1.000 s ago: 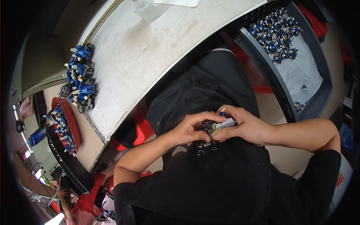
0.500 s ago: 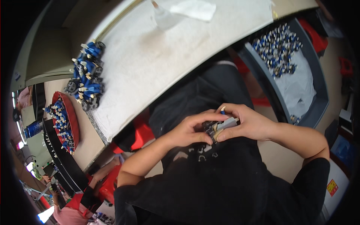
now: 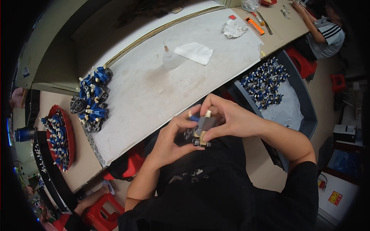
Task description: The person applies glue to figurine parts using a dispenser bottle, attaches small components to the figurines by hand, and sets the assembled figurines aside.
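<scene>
1. Far left of the frame, a red tray (image 3: 71, 140) is holding blue figures (image 3: 58, 134); its raised rim is probably keeping them from scattering.
2. Upper left, a cluster (image 3: 92, 100) of wheeled blue pieces is standing at one end of the white sheet (image 3: 129, 123); that sheet is perhaps guarding the table beneath.
3. Upper centre, a bottle (image 3: 168, 60) is standing upright, nozzle upward, likely against spilling; a tissue (image 3: 195, 53) is lying just beside it.
4. Centre, the left hand (image 3: 167, 142) is clamping the toy from its left, thumb pressing low, fingers curving above; it is apparently steadying that side.
5. Centre, the toy (image 3: 207, 124) is hanging tilted between both hands above the dark apron; grey, tan and blue parts are showing.
6. Right of centre, the right hand (image 3: 236, 119) is also pinching the toy, thumb lying on its tan part; two grips are presumably stopping it from twisting.
7. Right, a grey bin (image 3: 309, 113) is holding more small figures (image 3: 266, 82); its paper lining (image 3: 291, 106) is possibly preventing scuffs.
</scene>
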`<action>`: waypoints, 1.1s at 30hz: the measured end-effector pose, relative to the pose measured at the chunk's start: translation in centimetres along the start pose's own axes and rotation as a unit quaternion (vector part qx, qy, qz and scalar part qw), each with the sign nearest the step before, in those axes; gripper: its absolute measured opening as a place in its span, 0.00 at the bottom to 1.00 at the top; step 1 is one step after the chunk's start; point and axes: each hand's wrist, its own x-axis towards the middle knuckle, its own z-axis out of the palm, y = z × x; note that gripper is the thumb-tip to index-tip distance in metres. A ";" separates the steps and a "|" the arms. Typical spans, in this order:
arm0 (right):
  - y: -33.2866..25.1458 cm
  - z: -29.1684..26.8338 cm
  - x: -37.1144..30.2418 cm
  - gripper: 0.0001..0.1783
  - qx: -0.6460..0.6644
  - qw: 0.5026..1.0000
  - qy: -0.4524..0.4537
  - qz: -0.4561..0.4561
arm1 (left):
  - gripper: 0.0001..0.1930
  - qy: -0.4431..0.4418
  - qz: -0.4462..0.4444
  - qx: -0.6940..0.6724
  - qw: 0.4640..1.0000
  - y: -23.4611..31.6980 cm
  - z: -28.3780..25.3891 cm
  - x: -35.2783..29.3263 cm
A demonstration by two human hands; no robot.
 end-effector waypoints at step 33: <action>-0.1 -8.7 4.7 0.07 -0.329 0.831 0.389 -0.223 | 0.36 0.319 0.118 0.367 0.866 -1.8 -2.5 0.7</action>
